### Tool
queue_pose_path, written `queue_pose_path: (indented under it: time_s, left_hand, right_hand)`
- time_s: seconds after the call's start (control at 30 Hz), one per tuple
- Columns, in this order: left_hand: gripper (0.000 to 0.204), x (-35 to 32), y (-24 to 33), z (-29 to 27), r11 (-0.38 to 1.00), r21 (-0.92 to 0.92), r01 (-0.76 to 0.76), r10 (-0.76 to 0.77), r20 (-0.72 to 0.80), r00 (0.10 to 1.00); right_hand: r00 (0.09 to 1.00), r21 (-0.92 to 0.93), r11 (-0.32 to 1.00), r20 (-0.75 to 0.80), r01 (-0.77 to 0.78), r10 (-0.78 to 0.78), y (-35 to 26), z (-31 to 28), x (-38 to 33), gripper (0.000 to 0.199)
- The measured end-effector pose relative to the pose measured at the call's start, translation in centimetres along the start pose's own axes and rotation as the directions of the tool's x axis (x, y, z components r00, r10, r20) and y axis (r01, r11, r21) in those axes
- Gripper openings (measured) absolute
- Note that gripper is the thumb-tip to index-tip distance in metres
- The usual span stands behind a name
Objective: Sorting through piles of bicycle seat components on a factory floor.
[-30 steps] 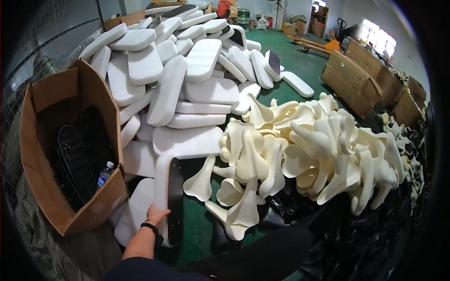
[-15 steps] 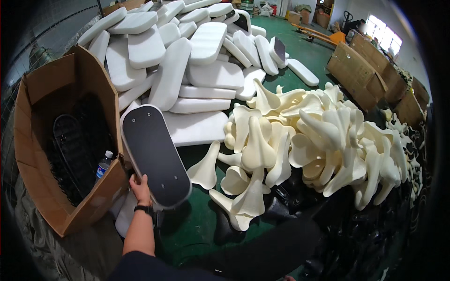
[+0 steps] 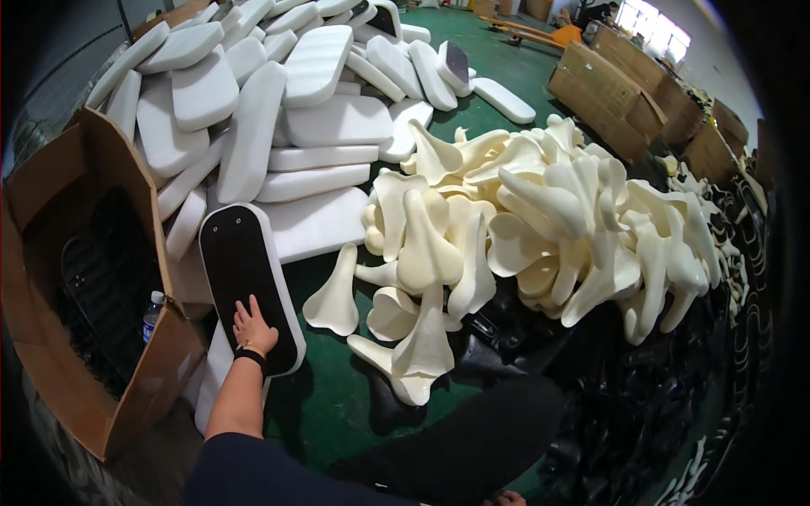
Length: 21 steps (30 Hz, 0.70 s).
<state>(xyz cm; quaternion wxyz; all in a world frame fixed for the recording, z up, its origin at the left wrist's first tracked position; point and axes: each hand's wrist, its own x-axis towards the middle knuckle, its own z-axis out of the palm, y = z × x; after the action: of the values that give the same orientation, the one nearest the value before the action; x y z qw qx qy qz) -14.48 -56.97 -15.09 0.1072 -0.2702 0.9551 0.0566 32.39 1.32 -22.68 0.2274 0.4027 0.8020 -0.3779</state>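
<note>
My left hand [image 3: 255,327], wearing a dark band on the wrist, lies with spread fingers on the black face of a long, rounded white foam pad [image 3: 240,274]. The pad leans upright beside the cardboard box, with two small metal holes near its top end. Under its lower left side another white pad [image 3: 216,371] shows in part. Only a bit of my right hand [image 3: 506,499] appears at the lower edge, by my dark trouser leg; its fingers are mostly hidden.
An open cardboard box [image 3: 160,371] holds dark padded pieces and a bottle [image 3: 153,317]. Behind lies a heap of white foam pads [image 3: 337,121]. Cream saddle-shaped pieces [image 3: 422,253] fill the middle and right, with black pieces [image 3: 607,405] nearer. Brown cartons [image 3: 601,101] and an orange pallet truck [image 3: 536,34] stand farther back.
My left hand has gone from gripping the pad's lower left edge to lying flat on its black face. The pad's top has tipped slightly, and the view has shifted right.
</note>
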Motion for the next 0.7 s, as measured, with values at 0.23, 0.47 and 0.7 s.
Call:
queue_pose_path:
  time_s: [0.23, 0.47, 0.7]
  left_hand:
    - [0.084, -2.1, 5.5, 0.0, 0.971, 0.134, -0.199, 0.189, 0.084, 0.978]
    - [0.054, -1.0, 6.5, 1.1, 0.959, 0.203, -0.199, 0.195, 0.041, 0.98]
    - [0.028, 0.2, 10.5, 7.6, 0.88, -0.022, -0.474, 0.471, -0.074, 0.879]
  right_hand:
    - [0.999, 0.019, 1.0, -0.051, 0.009, -0.008, -0.9, -0.7, 0.1, 0.033]
    - [0.999, -0.197, 0.98, -0.05, -0.021, 0.011, -4.0, 0.1, 0.3, 0.032]
    - [0.995, -0.173, 0.98, -0.025, -0.101, 0.098, -2.2, 0.3, -0.5, 0.034]
